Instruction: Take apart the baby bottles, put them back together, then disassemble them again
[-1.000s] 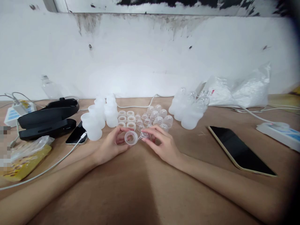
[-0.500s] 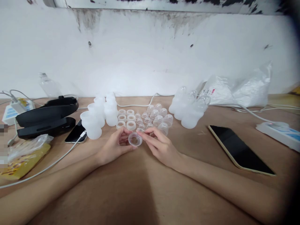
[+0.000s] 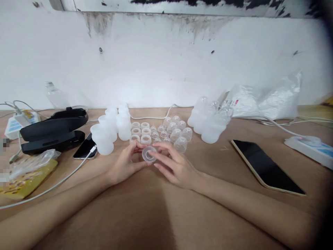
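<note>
The left hand's [image 3: 125, 160] fingers grasped a translucent bottle collar [image 3: 147, 157] by its side, above the counter [image 3: 130, 218]. The right hand's [image 3: 180, 166] index fingertip touched the collar's opening, its thumb near the lower rim; whether those fingers gripped anything could not be told. Just beyond lay more collars [image 3: 135, 134], clear nipples [image 3: 163, 134] and, to their right, dome caps [image 3: 180, 144].

Between my left hand [image 3: 126, 163] and right hand [image 3: 179, 166] is a ring [image 3: 145, 158], mid-tabletop [image 3: 145, 215]. Behind it, toward the back edge, lie more rings [image 3: 146, 142], with nipples [image 3: 163, 134] then caps [image 3: 176, 134] to their right. Bottles [image 3: 104, 144] stand left of these, capped bottles [image 3: 210, 133] right; a phone [image 3: 265, 166] lies toward the right edge.
</note>
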A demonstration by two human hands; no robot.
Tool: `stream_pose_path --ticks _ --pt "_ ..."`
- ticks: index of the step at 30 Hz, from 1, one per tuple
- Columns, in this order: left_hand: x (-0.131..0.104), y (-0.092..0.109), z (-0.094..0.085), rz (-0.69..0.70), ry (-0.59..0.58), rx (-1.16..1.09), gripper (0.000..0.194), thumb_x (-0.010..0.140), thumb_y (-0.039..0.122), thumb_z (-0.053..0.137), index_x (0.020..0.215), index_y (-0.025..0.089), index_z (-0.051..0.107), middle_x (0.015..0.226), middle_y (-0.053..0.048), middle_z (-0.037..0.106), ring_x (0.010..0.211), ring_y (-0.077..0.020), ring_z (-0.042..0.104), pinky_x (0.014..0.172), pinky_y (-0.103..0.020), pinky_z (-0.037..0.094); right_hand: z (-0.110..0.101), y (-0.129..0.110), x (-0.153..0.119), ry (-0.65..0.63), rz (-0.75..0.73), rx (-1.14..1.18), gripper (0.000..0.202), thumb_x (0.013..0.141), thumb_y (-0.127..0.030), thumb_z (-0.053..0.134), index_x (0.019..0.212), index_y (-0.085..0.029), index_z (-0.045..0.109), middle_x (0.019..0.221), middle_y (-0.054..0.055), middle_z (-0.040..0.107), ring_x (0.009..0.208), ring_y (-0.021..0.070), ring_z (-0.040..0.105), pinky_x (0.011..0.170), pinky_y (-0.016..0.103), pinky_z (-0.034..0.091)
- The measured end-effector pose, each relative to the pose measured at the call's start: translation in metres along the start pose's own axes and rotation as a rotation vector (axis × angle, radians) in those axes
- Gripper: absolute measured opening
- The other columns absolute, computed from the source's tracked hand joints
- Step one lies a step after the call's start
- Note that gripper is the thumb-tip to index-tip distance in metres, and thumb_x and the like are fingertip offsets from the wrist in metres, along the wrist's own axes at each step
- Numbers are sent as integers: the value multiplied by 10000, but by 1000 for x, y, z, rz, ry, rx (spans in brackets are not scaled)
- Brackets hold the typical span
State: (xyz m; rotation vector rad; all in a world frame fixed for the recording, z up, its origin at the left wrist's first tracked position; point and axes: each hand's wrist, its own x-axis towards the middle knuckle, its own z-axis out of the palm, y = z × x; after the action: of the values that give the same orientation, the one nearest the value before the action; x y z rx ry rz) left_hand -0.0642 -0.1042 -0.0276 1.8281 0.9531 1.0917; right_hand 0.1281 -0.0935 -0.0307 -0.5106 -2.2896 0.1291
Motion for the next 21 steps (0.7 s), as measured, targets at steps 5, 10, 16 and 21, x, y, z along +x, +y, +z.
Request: stream_pose_path --ticks 5,10,16,21 --pt "-4 3 0 111 -31 170 274 746 210 594 951 193 414 1145 -76 526 1086 -184 479 929 -373 375 0 -2 7 -57 474 441 358 839 -254 439 1192 -201 405 995 84 556 737 132 587 574 268 505" --pt "-5 6 -1 173 -34 315 283 732 241 610 953 196 439 1193 -84 473 1118 -198 433 939 -373 346 7 -2 10 -129 718 764 222 807 -280 491 987 -154 519 750 27 612 594 107 598 490 214 447" --pt "2 9 4 -11 -11 283 155 829 278 452 914 166 518 774 -15 587 694 -125 553 630 -249 448 10 -2 8 -57 746 685 197 804 -307 487 946 -173 516 658 -12 566 512 83 564 458 192 439" --pt "14 5 14 -104 6 175 115 780 250 504 846 162 535 687 13 562 627 -105 530 566 -208 430 5 -5 10 -44 789 559 195 844 -341 406 911 -185 501 484 -60 504 307 42 395 298 143 313"
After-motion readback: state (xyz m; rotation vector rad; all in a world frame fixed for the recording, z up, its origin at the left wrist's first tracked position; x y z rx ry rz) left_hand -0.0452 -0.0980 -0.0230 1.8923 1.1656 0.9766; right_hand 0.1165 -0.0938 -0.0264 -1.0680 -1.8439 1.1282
